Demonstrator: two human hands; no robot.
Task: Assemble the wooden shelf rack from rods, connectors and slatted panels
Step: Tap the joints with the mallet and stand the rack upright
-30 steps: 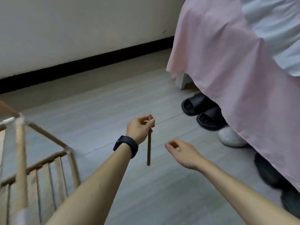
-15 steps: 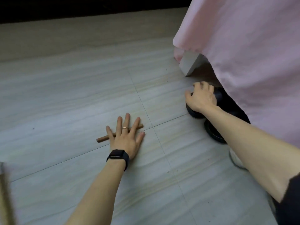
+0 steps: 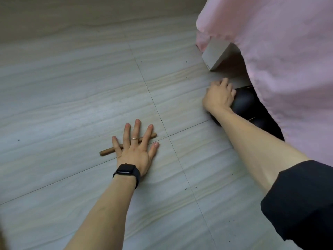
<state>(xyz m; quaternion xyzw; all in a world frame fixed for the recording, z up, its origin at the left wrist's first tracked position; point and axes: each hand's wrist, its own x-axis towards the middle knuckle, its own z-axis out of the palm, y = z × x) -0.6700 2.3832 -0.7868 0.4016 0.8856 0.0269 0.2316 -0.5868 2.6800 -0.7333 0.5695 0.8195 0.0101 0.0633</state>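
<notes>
Under left hand (image 3: 134, 150), rod (image 3: 106, 151) lower-left to upper-right

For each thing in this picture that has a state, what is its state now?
wooden rod: lies flat on the floor, under the left hand.
left hand: flat, fingers spread, pressing the wooden rod.
right hand: fingers curled over the black slipper.
black slipper: on the floor, partly under the pink sheet.

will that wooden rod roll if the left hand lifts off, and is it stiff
It probably rolls: the wooden rod looks round and lies on a smooth floor, pinned only by the flat left hand. It is likely stiff, as it looks straight under the hand.
</notes>
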